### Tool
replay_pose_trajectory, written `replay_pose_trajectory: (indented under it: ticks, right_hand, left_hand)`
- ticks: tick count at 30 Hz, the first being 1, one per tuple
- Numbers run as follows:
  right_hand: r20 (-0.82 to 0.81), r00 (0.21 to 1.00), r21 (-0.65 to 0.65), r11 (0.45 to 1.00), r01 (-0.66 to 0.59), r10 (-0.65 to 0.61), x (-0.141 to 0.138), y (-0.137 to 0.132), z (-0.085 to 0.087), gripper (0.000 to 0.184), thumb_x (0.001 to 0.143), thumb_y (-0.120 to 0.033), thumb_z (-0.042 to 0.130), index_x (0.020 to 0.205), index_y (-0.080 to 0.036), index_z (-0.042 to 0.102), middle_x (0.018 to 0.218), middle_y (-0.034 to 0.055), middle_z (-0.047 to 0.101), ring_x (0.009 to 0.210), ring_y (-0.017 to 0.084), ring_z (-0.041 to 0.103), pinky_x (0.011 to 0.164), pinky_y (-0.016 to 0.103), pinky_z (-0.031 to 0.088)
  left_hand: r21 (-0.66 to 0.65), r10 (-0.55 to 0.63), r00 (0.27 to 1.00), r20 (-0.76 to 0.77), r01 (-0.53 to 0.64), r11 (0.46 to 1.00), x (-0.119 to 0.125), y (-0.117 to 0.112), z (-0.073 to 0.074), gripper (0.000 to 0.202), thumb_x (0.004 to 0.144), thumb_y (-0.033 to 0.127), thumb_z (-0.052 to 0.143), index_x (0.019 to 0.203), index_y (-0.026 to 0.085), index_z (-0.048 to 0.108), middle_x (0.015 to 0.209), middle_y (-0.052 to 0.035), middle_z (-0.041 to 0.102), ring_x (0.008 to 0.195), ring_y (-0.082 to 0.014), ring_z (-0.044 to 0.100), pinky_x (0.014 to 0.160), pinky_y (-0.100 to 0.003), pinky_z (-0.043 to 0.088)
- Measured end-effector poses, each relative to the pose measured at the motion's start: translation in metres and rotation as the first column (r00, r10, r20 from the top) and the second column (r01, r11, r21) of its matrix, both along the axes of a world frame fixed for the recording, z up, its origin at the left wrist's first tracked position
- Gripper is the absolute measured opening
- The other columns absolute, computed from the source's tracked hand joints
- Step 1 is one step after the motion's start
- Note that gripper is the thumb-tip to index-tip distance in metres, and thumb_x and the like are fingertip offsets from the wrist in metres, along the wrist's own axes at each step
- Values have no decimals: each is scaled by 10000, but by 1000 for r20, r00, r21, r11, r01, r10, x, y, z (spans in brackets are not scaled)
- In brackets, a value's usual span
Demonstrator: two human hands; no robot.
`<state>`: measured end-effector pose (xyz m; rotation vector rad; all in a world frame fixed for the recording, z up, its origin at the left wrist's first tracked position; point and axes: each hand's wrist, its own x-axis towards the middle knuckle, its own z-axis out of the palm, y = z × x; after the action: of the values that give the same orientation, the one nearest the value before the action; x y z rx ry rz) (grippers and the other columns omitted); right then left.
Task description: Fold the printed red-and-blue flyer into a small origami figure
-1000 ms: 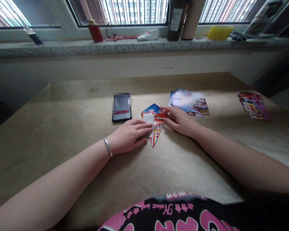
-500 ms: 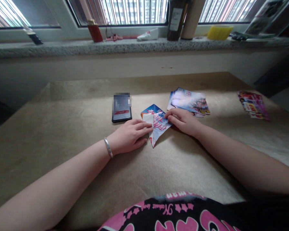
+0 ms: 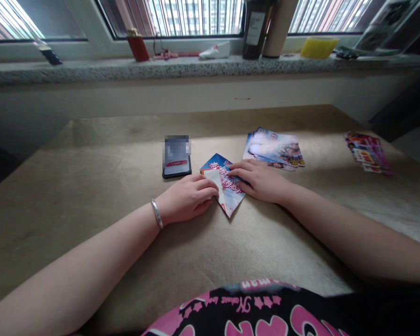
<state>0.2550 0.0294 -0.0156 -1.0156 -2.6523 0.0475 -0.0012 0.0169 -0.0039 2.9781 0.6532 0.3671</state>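
A folded colourful paper leaflet point(image 3: 227, 191) lies on the tan table point(image 3: 91, 186), its point towards me. My left hand point(image 3: 187, 198), with a silver bracelet on the wrist, rests on the paper's left edge with fingers curled and pinching a white flap. My right hand point(image 3: 261, 179) lies flat on the paper's right part, fingers stretched out and pressing it down.
A black phone point(image 3: 177, 158) lies just left of the paper. A fanned stack of leaflets point(image 3: 276, 147) sits behind my right hand, and more leaflets point(image 3: 367, 151) lie at the far right. The windowsill point(image 3: 161, 67) holds a red cup, a dark bottle and a yellow sponge.
My right hand unfolded the right flap outward, showing its blue printed side, then laid flat on it. My left fingers curled on the white flap. The paper's lower tip shifted slightly right.
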Motion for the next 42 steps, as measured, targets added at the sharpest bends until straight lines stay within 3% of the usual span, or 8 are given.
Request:
replay_pose_trajectory:
  ticks: [4,8,12,22,28,32,36,42]
  right_hand:
    - [-12,996,-50,995,-92,91,0,1,0,374,896,-348,495,1240,-216,559,1328,58,550,1218,231,473,1034,446,382]
    - [-42,991,-76,989,-127,124,1,3,-2,389,882,-338,516,1250,-222,561,1347,44,540,1258,242,440,1038,456,381]
    - [-61,990,-93,986,-135,130,1,2,-3,407,857,-314,548,1257,-235,560,1351,39,538,1260,248,433,1029,474,382]
    - [-16,991,-104,985,-135,134,2,2,-1,419,875,-325,524,1284,-238,540,1372,24,516,1266,245,427,1035,460,380]
    - [-26,990,-91,986,-142,140,2,1,-1,425,862,-310,544,1282,-247,542,1361,28,529,1249,248,446,1025,464,385]
    - [-1,991,-51,990,-132,132,2,-1,1,413,869,-334,535,1271,-240,558,1343,38,545,1233,264,463,1010,475,392]
    - [43,998,12,999,-35,34,2,-3,4,388,880,-344,511,1239,-219,591,1304,50,578,1185,288,499,979,495,410]
    - [43,999,46,999,-8,6,6,0,3,366,882,-328,504,1208,-207,618,1262,77,607,1103,273,555,951,477,435]
  left_hand:
    - [22,23,999,37,-24,999,2,-1,0,244,902,207,423,1067,151,595,1068,-79,637,977,-187,562,906,-340,464]
    - [104,124,992,8,-125,987,1,0,-4,385,912,311,458,1261,153,498,1302,-107,539,1203,-249,470,1015,-417,381]
    - [108,219,975,-46,-213,971,-3,1,-7,578,896,465,473,1383,172,369,1400,-120,448,1279,-277,401,1058,-465,300]
    - [-16,280,960,-20,-281,960,-3,3,-9,523,897,427,471,1330,137,418,1269,-130,545,1171,-263,477,1019,-435,345]
    - [-114,285,952,111,-273,955,-3,3,-8,489,841,321,556,1293,169,445,1157,-118,580,1051,-238,529,935,-409,410]
    - [-24,204,964,171,-203,979,-4,4,-5,439,847,261,543,1276,199,476,1082,-90,608,961,-208,547,886,-372,417]
    - [157,129,986,108,-145,977,-8,5,-2,258,893,273,504,1131,269,602,996,-29,647,898,-178,558,871,-353,390]
    - [294,147,989,-18,-135,946,-12,5,0,241,940,317,452,1105,303,627,1019,2,673,855,-164,579,820,-346,395]
